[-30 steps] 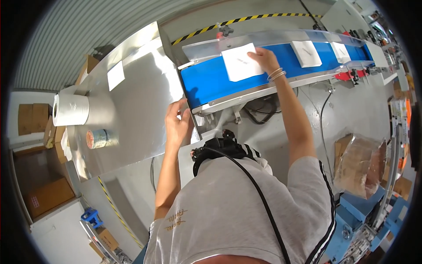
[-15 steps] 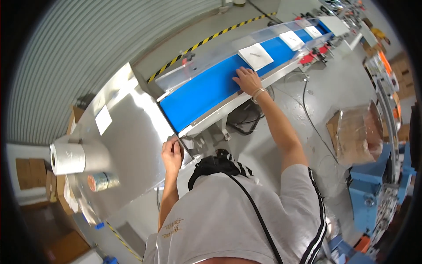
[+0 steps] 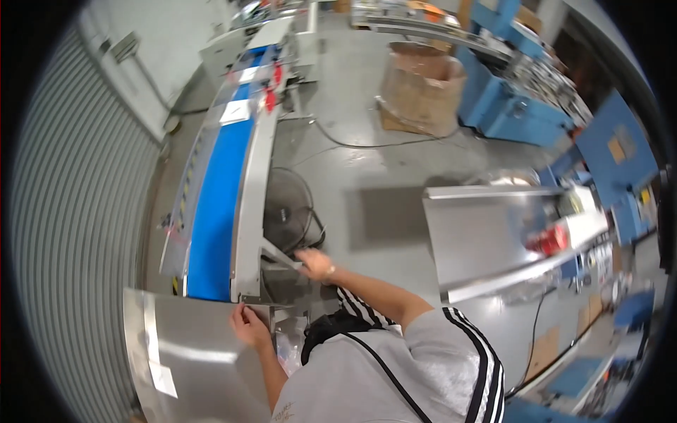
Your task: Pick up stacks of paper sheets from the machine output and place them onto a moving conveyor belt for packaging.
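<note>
My left hand (image 3: 248, 327) is at the near end of the conveyor, over the edge of a metal table (image 3: 204, 381). Its fingers are bent together, and whatever lies between the fingertips is too small to make out. To the right of the conveyor's blue belt (image 3: 216, 190), my right hand (image 3: 317, 265) hangs over the floor beside a support bar (image 3: 281, 254). It looks slightly blurred, fingers apart and nothing visible in them. Farther along the belt lie a flat white square item (image 3: 235, 111) and another white item (image 3: 247, 75).
A floor fan (image 3: 288, 211) stands right of the conveyor. Clear side guards (image 3: 185, 180) line the belt's left. At right is a metal chute (image 3: 486, 236) with a red object (image 3: 546, 241). Beyond are a lined cardboard box (image 3: 419, 92), a floor cable (image 3: 374, 144) and blue machinery (image 3: 518, 106).
The view has swung to the right. My right hand has left the belt, where it was beside a white square item, and is now out over the floor. My left hand stays at the table's edge.
</note>
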Motion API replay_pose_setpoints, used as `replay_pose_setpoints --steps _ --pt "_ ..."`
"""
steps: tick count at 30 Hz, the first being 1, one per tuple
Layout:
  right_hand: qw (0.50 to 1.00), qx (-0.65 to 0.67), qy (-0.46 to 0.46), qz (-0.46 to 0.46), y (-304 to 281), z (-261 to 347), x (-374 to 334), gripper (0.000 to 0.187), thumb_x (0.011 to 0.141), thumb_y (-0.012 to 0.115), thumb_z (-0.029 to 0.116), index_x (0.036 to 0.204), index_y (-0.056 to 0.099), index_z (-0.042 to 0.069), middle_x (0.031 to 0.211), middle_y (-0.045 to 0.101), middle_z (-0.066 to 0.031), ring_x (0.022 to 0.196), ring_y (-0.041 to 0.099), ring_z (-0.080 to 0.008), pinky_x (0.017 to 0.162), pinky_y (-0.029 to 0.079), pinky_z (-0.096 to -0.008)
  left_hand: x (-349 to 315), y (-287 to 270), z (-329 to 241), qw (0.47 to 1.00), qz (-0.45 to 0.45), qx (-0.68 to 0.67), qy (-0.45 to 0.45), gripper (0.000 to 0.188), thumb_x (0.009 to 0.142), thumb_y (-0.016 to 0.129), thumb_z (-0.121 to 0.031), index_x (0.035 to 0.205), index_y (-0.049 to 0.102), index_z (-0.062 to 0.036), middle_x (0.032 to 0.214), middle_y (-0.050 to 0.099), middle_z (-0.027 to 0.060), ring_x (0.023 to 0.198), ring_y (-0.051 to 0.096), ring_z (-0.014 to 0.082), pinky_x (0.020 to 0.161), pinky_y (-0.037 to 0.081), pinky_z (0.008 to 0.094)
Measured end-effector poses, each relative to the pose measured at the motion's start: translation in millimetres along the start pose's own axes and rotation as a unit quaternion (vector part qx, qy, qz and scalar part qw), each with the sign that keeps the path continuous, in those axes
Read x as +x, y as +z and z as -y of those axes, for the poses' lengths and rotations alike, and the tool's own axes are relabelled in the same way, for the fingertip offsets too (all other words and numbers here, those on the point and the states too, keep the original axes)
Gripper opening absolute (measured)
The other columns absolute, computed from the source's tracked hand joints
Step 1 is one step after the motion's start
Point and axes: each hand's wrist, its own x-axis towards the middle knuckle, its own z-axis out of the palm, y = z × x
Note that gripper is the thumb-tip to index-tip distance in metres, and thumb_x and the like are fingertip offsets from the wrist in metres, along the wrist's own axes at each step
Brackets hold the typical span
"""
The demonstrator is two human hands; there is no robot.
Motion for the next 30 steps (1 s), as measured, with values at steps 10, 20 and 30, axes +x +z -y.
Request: replay_pose_setpoints --steps 10,20,30 --pt "0.815 -0.072 0.552 0.164 -36 -150 -364 0.034 0.084 0.054 0.035 0.096 0.068 0.007 0.095 0.066 -0.0215 0.095 0.063 -0.0330 0.078 0.051 -0.0429 11 4 40 0.995 -0.017 0.024 0.096 0.020 0.092 0.056 -0.016 0.095 0.063 0.0029 0.095 0.061 0.0166 0.088 0.057 0.0313 0.076 0.047 0.0385" --pt "0.872 -0.134 0.398 0.252 -76 -128 -595 0.014 0.077 0.062 0.014 0.091 0.062 0.008 0.094 0.067 -0.0110 0.087 0.065 -0.0265 0.069 0.053 -0.0358 -52 35 -12 0.977 0.002 0.156 0.147 0.018 0.081 0.061 -0.011 0.096 0.061 -0.0015 0.106 0.054 0.0177 0.104 0.050 0.0361 0.089 0.040 0.0463" --pt "0.751 0.142 0.643 0.038 -63 -117 -759 0.023 0.086 0.056 0.023 0.100 0.064 0.008 0.099 0.068 -0.0102 0.088 0.066 -0.0217 0.078 0.052 -0.0350 -235 127 -211 0.965 0.109 -0.081 0.224 0.031 0.082 0.060 -0.010 0.113 0.058 -0.0034 0.127 0.045 0.0222 0.119 0.043 0.0369 0.097 0.038 0.0443"
